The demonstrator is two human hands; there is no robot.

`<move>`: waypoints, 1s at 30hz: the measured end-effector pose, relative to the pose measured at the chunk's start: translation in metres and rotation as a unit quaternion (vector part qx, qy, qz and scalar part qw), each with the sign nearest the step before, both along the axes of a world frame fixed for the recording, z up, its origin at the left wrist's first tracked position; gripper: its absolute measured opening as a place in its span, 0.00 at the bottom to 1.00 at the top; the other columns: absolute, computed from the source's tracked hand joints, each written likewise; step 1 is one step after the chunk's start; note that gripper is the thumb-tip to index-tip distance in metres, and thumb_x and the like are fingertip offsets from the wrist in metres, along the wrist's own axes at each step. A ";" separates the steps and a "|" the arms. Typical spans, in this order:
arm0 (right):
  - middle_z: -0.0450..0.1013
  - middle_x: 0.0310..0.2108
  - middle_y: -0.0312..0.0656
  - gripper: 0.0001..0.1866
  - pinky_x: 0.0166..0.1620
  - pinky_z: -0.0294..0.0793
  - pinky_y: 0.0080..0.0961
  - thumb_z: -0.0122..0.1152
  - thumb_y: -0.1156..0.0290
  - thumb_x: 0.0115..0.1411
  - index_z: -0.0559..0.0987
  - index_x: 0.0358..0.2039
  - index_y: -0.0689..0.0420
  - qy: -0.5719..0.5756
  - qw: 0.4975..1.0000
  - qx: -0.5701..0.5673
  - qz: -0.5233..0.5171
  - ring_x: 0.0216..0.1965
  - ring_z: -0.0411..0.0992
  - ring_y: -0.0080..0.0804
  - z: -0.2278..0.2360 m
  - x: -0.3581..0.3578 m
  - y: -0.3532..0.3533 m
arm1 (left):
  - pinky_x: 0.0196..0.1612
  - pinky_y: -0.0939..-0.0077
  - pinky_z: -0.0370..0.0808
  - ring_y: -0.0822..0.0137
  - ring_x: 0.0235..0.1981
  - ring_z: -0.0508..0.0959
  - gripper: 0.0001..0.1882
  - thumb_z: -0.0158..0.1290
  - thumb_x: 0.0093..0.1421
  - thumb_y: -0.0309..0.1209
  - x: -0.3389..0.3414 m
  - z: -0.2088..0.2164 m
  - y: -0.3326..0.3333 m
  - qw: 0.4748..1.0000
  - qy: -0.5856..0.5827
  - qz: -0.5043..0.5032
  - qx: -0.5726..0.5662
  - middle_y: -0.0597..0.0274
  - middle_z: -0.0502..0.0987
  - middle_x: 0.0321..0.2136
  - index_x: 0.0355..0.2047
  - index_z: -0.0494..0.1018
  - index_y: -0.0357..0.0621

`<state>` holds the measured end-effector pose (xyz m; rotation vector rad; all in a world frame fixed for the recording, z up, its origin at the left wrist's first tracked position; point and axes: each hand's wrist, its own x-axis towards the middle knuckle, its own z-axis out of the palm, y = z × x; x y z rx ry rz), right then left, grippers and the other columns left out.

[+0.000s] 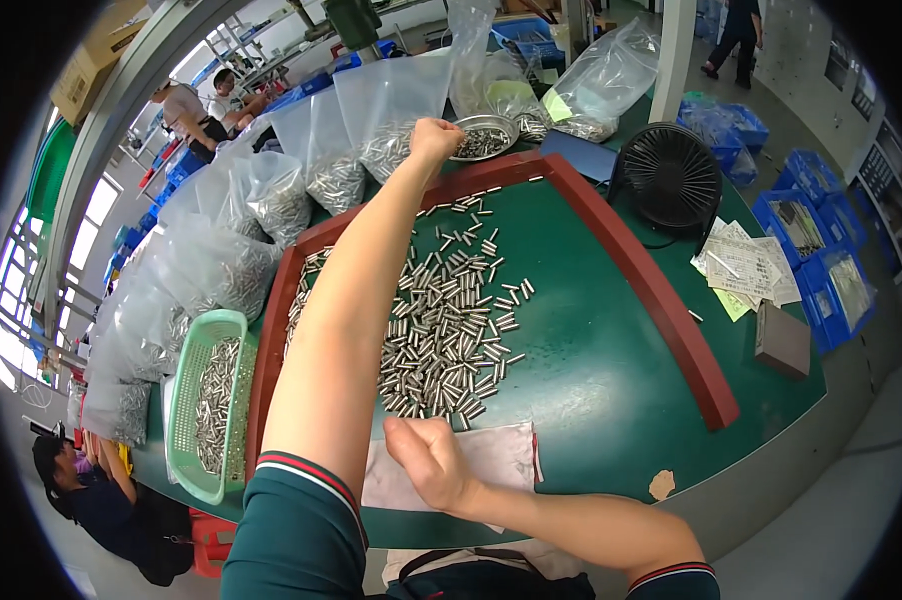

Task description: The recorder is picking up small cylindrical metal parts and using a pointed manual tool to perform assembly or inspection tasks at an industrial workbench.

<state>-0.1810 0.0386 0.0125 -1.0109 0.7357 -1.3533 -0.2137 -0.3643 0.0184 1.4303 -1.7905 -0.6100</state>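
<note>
My left hand is stretched far forward over the red raised border. Its fingers are closed beside a round metal bowl that has small metal pieces in it; what they hold, if anything, is hidden. Close to my body, my right hand is curled closed above a pale cloth, and nothing shows clearly inside it. Between the hands a loose pile of short shiny metal pins is spread on the green tabletop. My left forearm covers the pile's left part.
Clear plastic bags of metal pieces line the left and far sides. A light green basket of pins stands at left. A black fan, papers and a grey-brown block are at right. Other people sit or walk farther off.
</note>
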 end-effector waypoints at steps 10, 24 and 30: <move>0.54 0.10 0.27 0.21 0.18 0.47 0.18 0.41 0.66 0.59 0.60 0.10 0.57 -0.049 0.999 0.013 -0.005 0.15 0.49 0.14 -0.002 -0.002 -0.002 | 0.25 0.76 0.65 0.75 0.20 0.67 0.13 0.49 0.52 0.37 0.113 0.089 0.165 0.956 -0.196 -0.208 0.065 0.66 0.72 0.17 0.26 0.73 0.37; 0.48 0.05 0.30 0.22 0.11 0.41 0.17 0.36 0.64 0.60 0.54 0.08 0.52 -0.103 0.991 0.073 0.046 0.07 0.42 0.17 0.008 0.001 -0.007 | 0.51 0.67 0.61 0.55 0.50 0.63 0.19 0.50 0.51 0.33 0.373 0.110 0.297 0.862 -0.480 0.069 -0.146 0.54 0.64 0.49 0.44 0.66 0.43; 0.49 0.05 0.31 0.23 0.12 0.41 0.17 0.36 0.64 0.60 0.54 0.08 0.53 -0.099 0.992 0.048 0.059 0.08 0.42 0.17 0.007 0.004 -0.011 | 0.38 0.75 0.66 0.61 0.33 0.71 0.09 0.52 0.46 0.25 0.283 0.084 0.351 0.948 -0.253 -0.046 -0.189 0.57 0.71 0.28 0.30 0.71 0.37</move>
